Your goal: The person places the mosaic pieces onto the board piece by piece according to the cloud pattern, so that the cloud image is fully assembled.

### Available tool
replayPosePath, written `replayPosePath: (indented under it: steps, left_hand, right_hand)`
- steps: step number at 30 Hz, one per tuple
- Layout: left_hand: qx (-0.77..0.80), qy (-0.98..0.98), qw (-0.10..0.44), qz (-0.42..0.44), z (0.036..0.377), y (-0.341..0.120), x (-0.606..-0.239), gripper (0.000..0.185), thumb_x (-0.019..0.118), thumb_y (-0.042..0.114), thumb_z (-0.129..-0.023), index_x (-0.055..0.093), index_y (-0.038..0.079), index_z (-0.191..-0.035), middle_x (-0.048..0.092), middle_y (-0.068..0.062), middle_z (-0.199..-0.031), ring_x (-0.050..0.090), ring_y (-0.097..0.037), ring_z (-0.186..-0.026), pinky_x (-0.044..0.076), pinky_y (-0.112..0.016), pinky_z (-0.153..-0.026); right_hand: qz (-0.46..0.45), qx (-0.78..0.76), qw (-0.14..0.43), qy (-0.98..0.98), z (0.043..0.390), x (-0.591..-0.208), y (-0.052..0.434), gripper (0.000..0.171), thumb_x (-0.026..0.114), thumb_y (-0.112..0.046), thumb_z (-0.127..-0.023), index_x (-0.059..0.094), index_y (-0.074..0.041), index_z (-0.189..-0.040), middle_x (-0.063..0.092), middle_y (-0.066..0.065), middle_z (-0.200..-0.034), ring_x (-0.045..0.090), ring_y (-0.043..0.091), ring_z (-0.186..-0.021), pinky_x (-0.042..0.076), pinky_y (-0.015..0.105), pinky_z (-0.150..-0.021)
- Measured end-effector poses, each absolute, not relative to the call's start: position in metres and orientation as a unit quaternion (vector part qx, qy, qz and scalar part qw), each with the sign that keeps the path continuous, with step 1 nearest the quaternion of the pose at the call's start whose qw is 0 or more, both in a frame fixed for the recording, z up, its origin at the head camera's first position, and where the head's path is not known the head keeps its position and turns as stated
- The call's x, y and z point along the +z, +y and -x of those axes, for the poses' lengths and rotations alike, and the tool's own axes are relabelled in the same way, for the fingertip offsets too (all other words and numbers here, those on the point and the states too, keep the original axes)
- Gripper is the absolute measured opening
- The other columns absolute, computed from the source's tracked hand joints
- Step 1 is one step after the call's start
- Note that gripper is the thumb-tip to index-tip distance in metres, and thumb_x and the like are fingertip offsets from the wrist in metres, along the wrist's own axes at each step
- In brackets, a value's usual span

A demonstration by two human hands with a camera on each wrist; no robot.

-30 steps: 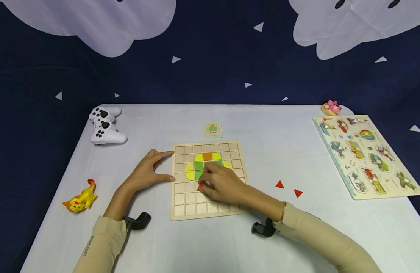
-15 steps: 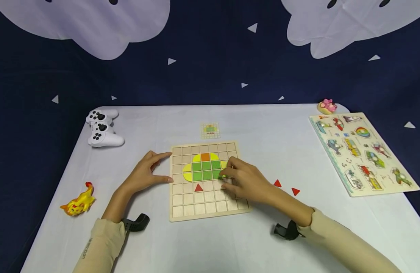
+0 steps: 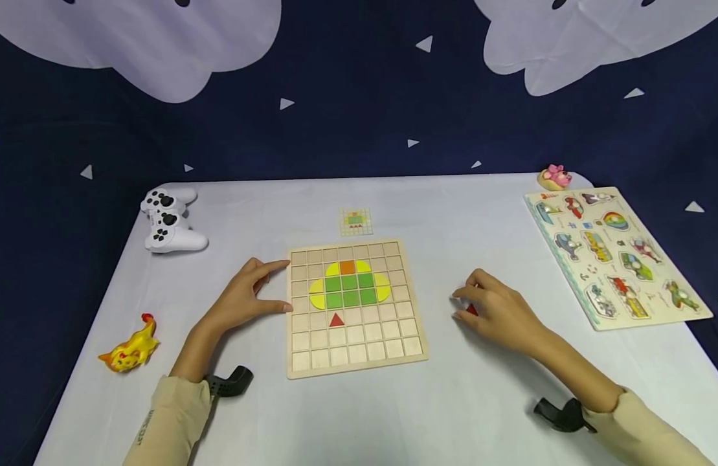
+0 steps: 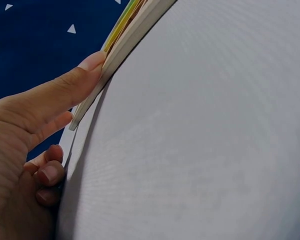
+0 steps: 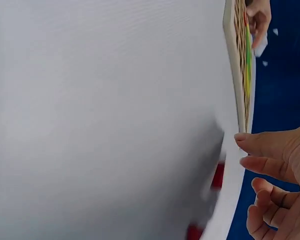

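A wooden grid board [image 3: 312,359] lies mid-table, bearing green squares [image 3: 349,283], an orange square [image 3: 347,267], yellow rounded pieces [image 3: 382,288] and one red triangle [image 3: 336,320]. At its left edge rest the thumb and index finger of my left hand [image 3: 239,298], spread apart; the left wrist view shows the thumb [image 4: 94,61] against the rim. To the right of the board, my right hand [image 3: 498,314] hovers over the loose red triangles [image 5: 218,175], one partly visible behind its fingers. A gap shows between its thumb and index finger, with nothing held.
Behind the board lies a small pattern card [image 3: 355,221]. A white game controller [image 3: 171,220] and a yellow cat figure [image 3: 130,346] sit on the left. On the right are a picture puzzle board [image 3: 617,259] and a pink figurine [image 3: 554,177].
My right hand has left the board, where a red triangle now lies in a cell, and moved right to the loose triangles. My left hand stays at the board's edge.
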State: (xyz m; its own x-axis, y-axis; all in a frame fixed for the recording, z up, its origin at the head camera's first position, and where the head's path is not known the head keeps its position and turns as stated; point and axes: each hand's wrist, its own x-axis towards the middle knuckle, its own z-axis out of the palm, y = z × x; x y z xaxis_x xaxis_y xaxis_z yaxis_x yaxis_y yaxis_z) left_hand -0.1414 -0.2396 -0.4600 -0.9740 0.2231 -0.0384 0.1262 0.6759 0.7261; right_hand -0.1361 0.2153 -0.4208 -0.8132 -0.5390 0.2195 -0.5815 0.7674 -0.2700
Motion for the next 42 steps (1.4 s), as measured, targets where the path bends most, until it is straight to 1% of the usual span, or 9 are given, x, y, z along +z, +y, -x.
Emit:
replayPosePath:
  steps: [4,9,13,20,27,32,38,42]
  left_hand:
    - [0.392,0.913,0.064,-0.096,0.141,-0.24,-0.459,0.085,0.091,0.034,-0.069,0.054,0.014,-0.143,0.036,-0.006,-0.09,0.036,-0.019,-0.081,0.032,-0.033,-0.072]
    - [0.394,0.912,0.064,-0.096,0.141,-0.24,-0.46,0.086,0.091,0.034,-0.069,0.054,0.014,-0.143,0.036,-0.006,-0.09,0.036,-0.019,-0.081,0.032,-0.033,-0.072]
    - [0.396,0.911,0.062,-0.097,0.141,-0.24,-0.46,0.086,0.092,0.032,-0.068,0.054,0.014,-0.143,0.036,-0.006,-0.09,0.036,-0.019,-0.081,0.032,-0.033,-0.072]
    - [0.392,0.912,0.062,-0.098,0.141,-0.242,-0.46,0.087,0.092,0.033,-0.067,0.054,0.014,-0.143,0.036,-0.005,-0.091,0.036,-0.018,-0.081,0.032,-0.033,-0.072]
    - [0.391,0.913,0.06,-0.099,0.141,-0.241,-0.461,0.087,0.092,0.034,-0.068,0.053,0.013,-0.143,0.036,-0.005,-0.09,0.036,-0.018,-0.08,0.032,-0.033,-0.072]
    - [0.391,0.913,0.063,-0.097,0.141,-0.241,-0.461,0.087,0.092,0.034,-0.068,0.054,0.013,-0.143,0.036,-0.005,-0.09,0.036,-0.019,-0.081,0.032,-0.034,-0.072]
    - [0.394,0.912,0.065,-0.096,0.142,-0.241,-0.462,0.087,0.092,0.035,-0.068,0.054,0.014,-0.143,0.037,-0.005,-0.091,0.036,-0.019,-0.082,0.032,-0.034,-0.073]
    - [0.398,0.91,0.064,-0.095,0.142,-0.241,-0.461,0.086,0.092,0.034,-0.068,0.054,0.014,-0.143,0.037,-0.005,-0.091,0.036,-0.019,-0.082,0.032,-0.034,-0.073]
  right_hand:
    - [-0.288,0.153,0.086,-0.941,0.135,-0.426,0.23,0.022,0.088,-0.014,-0.071,0.077,-0.01,-0.089,0.053,-0.003,-0.09,0.049,0.007,-0.074,0.045,0.031,-0.06]
    - [-0.281,0.154,0.105,-0.941,0.135,-0.431,0.238,0.015,0.087,-0.013,-0.072,0.076,-0.011,-0.082,0.053,-0.003,-0.088,0.048,0.007,-0.072,0.044,0.03,-0.058]
    - [-0.28,0.159,0.111,-0.94,0.136,-0.433,0.239,0.015,0.086,-0.013,-0.072,0.075,-0.01,-0.081,0.052,-0.004,-0.088,0.046,0.006,-0.072,0.045,0.031,-0.059]
    - [-0.294,0.174,0.112,-0.933,0.139,-0.435,0.233,0.015,0.086,-0.015,-0.072,0.073,-0.012,-0.079,0.052,-0.005,-0.088,0.048,0.005,-0.074,0.046,0.032,-0.061]
    - [-0.326,0.192,0.105,-0.92,0.144,-0.432,0.21,0.015,0.085,-0.017,-0.074,0.073,-0.013,-0.08,0.051,-0.006,-0.088,0.047,0.005,-0.074,0.046,0.029,-0.061]
    - [-0.336,0.2,0.081,-0.917,0.149,-0.428,0.185,0.014,0.085,-0.018,-0.075,0.073,-0.013,-0.08,0.05,-0.006,-0.089,0.046,0.005,-0.075,0.046,0.028,-0.062]
    - [-0.364,0.217,0.048,-0.904,0.15,-0.424,0.154,0.012,0.084,-0.018,-0.077,0.073,-0.012,-0.081,0.051,-0.004,-0.09,0.048,0.008,-0.076,0.044,0.025,-0.063]
    - [-0.386,0.227,0.037,-0.893,0.15,-0.423,0.136,0.012,0.083,-0.017,-0.078,0.073,-0.012,-0.082,0.052,-0.004,-0.091,0.049,0.007,-0.076,0.044,0.023,-0.063]
